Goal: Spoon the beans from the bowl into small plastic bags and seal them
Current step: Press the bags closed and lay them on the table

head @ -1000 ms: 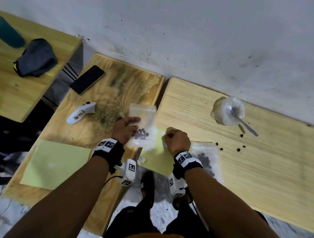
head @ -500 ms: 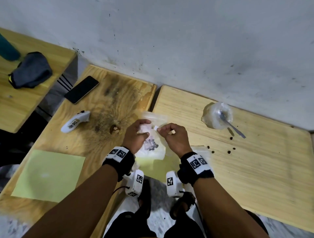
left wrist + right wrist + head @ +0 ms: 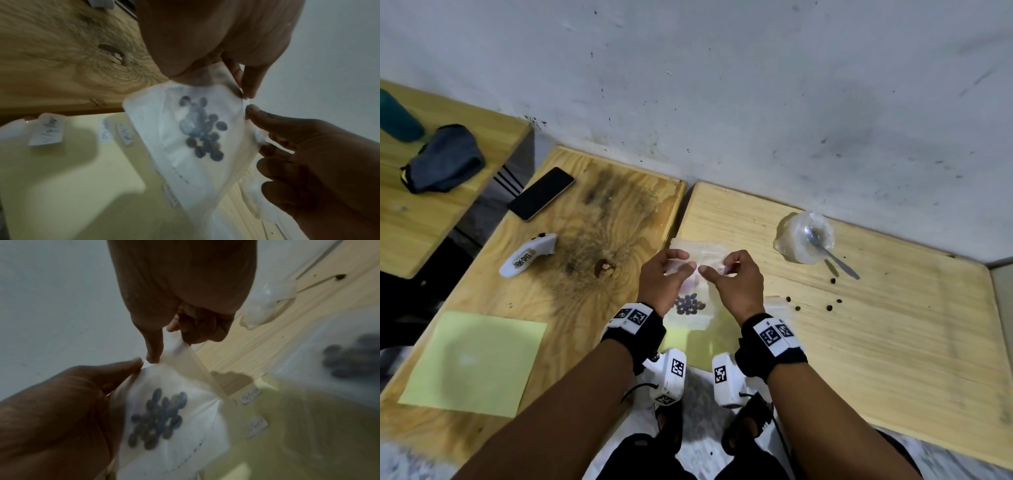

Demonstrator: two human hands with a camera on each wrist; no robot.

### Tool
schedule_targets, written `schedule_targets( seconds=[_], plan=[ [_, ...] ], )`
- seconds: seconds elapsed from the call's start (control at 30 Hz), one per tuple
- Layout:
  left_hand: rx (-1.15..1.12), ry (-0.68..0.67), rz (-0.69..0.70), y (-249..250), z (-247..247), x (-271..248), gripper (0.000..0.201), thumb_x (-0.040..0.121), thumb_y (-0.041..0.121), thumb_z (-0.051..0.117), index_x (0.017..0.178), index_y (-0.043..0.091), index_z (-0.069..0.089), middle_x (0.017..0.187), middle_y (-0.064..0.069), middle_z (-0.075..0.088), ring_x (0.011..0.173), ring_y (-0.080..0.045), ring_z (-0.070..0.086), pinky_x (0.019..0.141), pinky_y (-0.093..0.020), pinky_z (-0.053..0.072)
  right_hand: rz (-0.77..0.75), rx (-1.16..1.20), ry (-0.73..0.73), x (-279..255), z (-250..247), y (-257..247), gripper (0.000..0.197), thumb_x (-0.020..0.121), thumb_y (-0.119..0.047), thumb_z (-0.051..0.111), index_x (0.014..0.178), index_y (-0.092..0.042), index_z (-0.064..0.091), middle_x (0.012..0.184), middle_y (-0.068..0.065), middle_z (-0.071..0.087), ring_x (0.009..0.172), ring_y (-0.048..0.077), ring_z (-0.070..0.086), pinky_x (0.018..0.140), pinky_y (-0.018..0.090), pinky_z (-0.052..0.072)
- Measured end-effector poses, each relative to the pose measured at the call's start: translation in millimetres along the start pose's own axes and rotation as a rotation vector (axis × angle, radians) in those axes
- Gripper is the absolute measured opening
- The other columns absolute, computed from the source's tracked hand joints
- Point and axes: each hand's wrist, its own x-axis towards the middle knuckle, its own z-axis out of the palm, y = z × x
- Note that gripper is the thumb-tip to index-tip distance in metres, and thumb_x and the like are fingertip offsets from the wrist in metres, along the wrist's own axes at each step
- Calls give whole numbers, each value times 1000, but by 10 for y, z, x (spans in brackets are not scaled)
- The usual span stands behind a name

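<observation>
Since a second ago: bag point(image 3: 690, 294) lifted off the surface point(image 3: 893, 325) and raised between both hands; right hand point(image 3: 736, 286) shifted from a fist on the surface to the bag's top edge.

Head view: left hand point(image 3: 662, 281) and right hand side by side at the bag mouth, thumbs nearly touching; each grip narrow, thumb and fingers pinching the top strip; beans point(image 3: 690, 304) pooled low in the hanging bag; bowl point(image 3: 804, 236) well apart to the right, spoon point(image 3: 828, 251) resting in it; loose beans scattered on the surface near the bowl; phone point(image 3: 541, 192) and white controller point(image 3: 528, 259) on the left surface.

Left wrist view: bag point(image 3: 197, 138) translucent, soft, sagging under the bean cluster point(image 3: 202, 129); right hand point(image 3: 304, 162) pinching the upper edge; small handwritten labels point(image 3: 47, 129) on a yellow sheet below.

Right wrist view: left hand point(image 3: 61, 410) holding the bag's side; a second filled bag point(image 3: 349, 356) lying at right, blurred.

Handling, as judged: light, limp, slippery film; best held at the stiffer closure strip, pressed along its length, bag kept upright against spilling; seal state not discernible.
</observation>
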Motion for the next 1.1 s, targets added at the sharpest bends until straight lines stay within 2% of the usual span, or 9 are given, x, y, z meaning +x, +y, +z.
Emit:
schedule_targets(
  seconds=[0.1,0.27,0.47,0.6,0.67,0.8,0.9,1.03,1.1],
  plan=[
    [5,-9,22,40,46,-13,13,79,9,75,88,16,68,92,9,68,95,-6,61,87,-25,46,-20,47,22,12,-22,40,37,70,-27,88,76,-23,51,72,-9,56,65,12,52,70,32,46],
    [32,-98,19,43,20,-8,24,78,7,75,96,22,70,106,8,68,111,-9,58,87,-20,46,-63,107,-24,35,-82,61,37,69,-17,88,78,-21,52,76,-9,54,70,12,50,70,29,43],
    [81,-122,9,67,75,-12,29,74,9,77,92,29,70,104,4,68,109,-17,61,92,-37,54,-87,84,-33,15,-175,91,35,70,-17,87,78,-22,54,77,-8,56,73,10,51,70,30,44],
    [56,-138,-28,170,347,-72,30,74,4,75,96,25,70,97,6,63,96,-15,58,80,-30,51,-46,163,-3,-46,-493,209,26,76,-21,84,82,-19,59,85,-5,61,79,7,56,72,27,46],
    [-10,-161,-61,239,559,-135,33,69,4,73,95,24,70,94,-1,63,87,-16,57,71,-27,48,8,173,-20,-72,-760,327,19,79,-15,80,81,-18,61,86,-2,63,80,9,57,74,26,46],
    [-79,-269,-137,300,1137,-317,38,62,1,71,95,19,70,93,-7,64,85,-20,58,73,-29,49,117,184,-78,-97,-1367,600,15,78,2,75,86,-10,69,79,-4,64,76,10,58,67,20,44],
    [55,-370,-167,200,1779,-547,34,73,0,71,102,18,69,104,-4,65,95,-19,60,78,-30,47,156,190,91,-109,-1971,899,19,78,6,72,91,-9,72,85,-1,66,82,10,60,67,13,47],
    [199,-487,-204,-49,2475,-864,29,81,6,69,108,16,70,112,-4,61,98,-18,59,80,-29,46,197,82,200,-106,-2621,1351,26,74,2,75,87,-20,73,94,0,72,84,8,62,74,22,50],
    [243,-557,-254,-181,2850,-1044,32,83,6,68,115,12,68,112,-3,60,102,-19,59,82,-29,47,251,1,220,-129,-2952,1617,29,72,-2,78,84,-28,72,96,0,73,87,13,65,80,28,52]
  ],
)
